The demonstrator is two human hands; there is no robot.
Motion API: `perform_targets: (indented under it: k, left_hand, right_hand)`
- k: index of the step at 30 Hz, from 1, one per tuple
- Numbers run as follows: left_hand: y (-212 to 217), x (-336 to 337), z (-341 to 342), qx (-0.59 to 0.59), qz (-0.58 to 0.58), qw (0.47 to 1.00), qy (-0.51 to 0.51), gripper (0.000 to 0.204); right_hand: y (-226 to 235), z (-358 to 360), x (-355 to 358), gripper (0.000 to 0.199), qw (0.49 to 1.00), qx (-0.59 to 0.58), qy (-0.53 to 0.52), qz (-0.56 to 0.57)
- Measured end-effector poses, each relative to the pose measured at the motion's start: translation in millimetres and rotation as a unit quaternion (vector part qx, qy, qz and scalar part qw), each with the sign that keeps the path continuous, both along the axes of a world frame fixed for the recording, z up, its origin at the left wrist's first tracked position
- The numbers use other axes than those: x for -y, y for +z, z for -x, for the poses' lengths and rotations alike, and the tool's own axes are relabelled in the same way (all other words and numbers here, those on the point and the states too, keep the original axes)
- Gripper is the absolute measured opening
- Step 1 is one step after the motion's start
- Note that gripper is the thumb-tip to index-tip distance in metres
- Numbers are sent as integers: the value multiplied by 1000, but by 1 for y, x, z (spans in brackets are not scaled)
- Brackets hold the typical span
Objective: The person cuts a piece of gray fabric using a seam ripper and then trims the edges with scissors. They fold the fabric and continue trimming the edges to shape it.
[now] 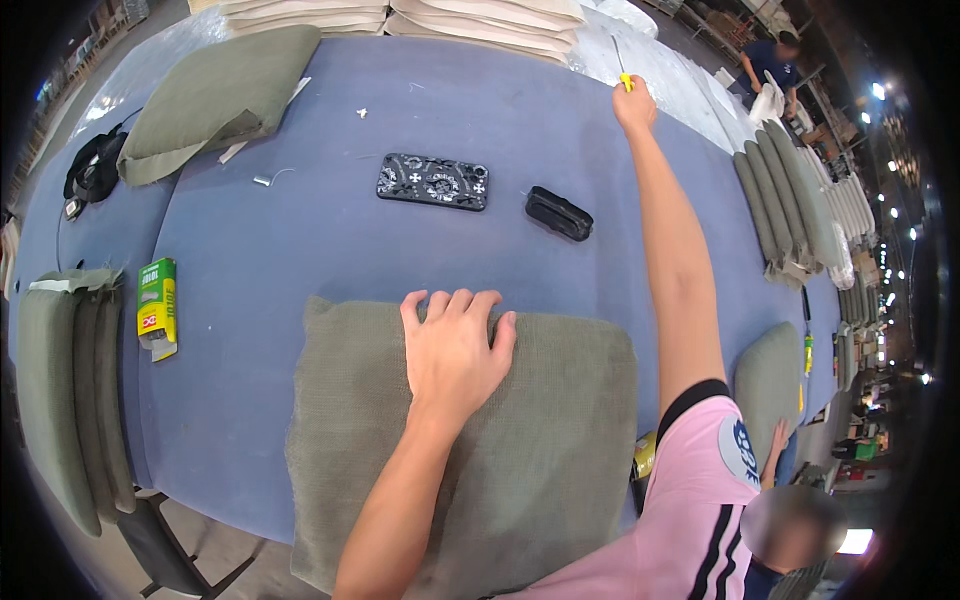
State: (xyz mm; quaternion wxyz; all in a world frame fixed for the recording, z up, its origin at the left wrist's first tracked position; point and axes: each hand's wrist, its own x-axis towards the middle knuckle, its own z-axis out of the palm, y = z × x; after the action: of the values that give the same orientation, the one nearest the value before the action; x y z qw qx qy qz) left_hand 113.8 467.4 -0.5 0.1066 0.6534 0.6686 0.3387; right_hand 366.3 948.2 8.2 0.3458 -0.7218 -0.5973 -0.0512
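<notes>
Blue covering spreads across the broad desk (230,400), which carries a patterned phone (432,182), a small black case (558,214) and, toward the left, a green-and-yellow box (157,305) beside stacked cushions (68,400). At the near edge lies an olive cushion (560,430), the left grip (452,350) laid on it with fingers spread at its far border. Well beyond, the right grip (634,104) is closed round a yellow-handled tool (626,82) over clear plastic sheeting (690,110); whether its thin shaft touches anything, I cannot tell. Cream stacks (480,22) line the far side. Rightward, more olive cushions (778,200) stand in a row, a dark-clad person (770,62) working beyond. Bright lamps (912,234) dot the dim hall.
</notes>
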Motion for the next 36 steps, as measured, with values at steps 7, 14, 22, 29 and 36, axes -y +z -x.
perform_targets:
  k: [7, 14, 22, 29, 36]
  left_hand:
    - [0, -10, 11, 5, -9, 1000, 27, 20]
    - [-8, -13, 5, 2, -16, 1000, 20, 20]
    - [-5, -6, 4, 45, -21, 999, 1, 21]
    - [-7, -5, 12, 39, -11, 999, 6, 22]
    - [-4, -6, 6, 36, -4, 999, 1, 21]
  right_hand:
    - [-44, -1, -27, 45, 986, 65, -21, 154]
    - [3, -53, 71, 44, 989, 64, 108, 83]
    - [-5, -33, 207, 41, 968, 105, 220, 67]
    - [21, 42, 285, 38, 937, 99, 334, 36]
    - [9, 34, 266, 38, 923, 107, 367, 44]
